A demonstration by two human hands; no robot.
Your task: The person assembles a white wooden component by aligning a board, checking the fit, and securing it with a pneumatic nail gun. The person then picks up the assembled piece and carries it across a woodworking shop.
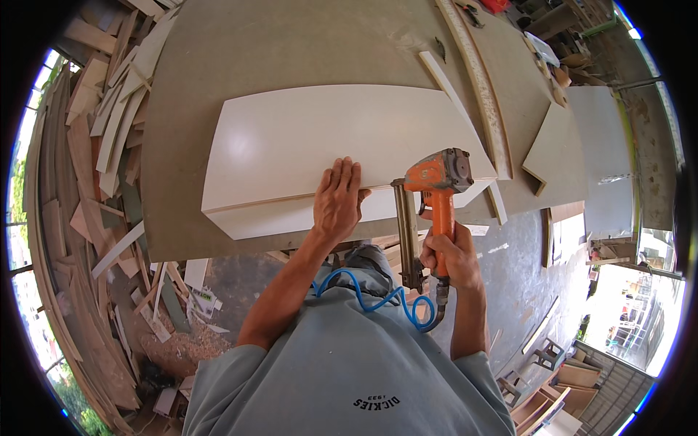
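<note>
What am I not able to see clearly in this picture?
All in the head view:
Underside of the white panel: hidden by its top face.
Part of the nail gun handle: covered by the right grip.
Far end of the blue hose: lost, apparently behind the shirt.
Wood pile: cut off by the upper edge.

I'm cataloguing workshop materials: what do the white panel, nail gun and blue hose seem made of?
White panel: probably laminated wood-based board; glossy white face, brownish edge.
Nail gun: likely painted metal; the orange coat looks scuffed to grey.
Blue hose: apparently smooth plastic, given its even colour and springy curls.
</note>
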